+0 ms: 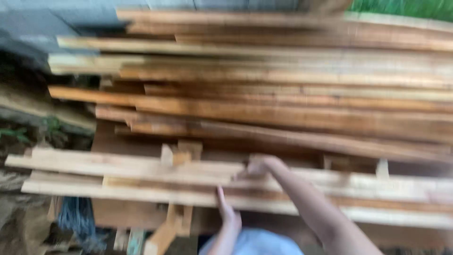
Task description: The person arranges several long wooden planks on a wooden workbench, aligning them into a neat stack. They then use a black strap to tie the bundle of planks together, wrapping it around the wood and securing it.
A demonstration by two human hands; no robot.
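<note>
A blurred stack of long wooden planks (283, 94) fills the view, lying left to right. At its near edge lie pale planks (118, 165), one on another. My right hand (261, 165) reaches in from the lower right, its fingers curled over the upper pale plank's edge. My left hand (228, 212) comes up from below with fingers stretched upward, resting against the front of the lower pale plank (141, 192). Motion blur hides the exact finger positions.
Short wooden blocks (181, 152) sit between the plank layers. Wooden supports (165, 231) stand under the stack. Something blue and stringy (75, 217) hangs at the lower left above soil. Grey wall (42, 23) is at the upper left and grass (406, 7) at the upper right.
</note>
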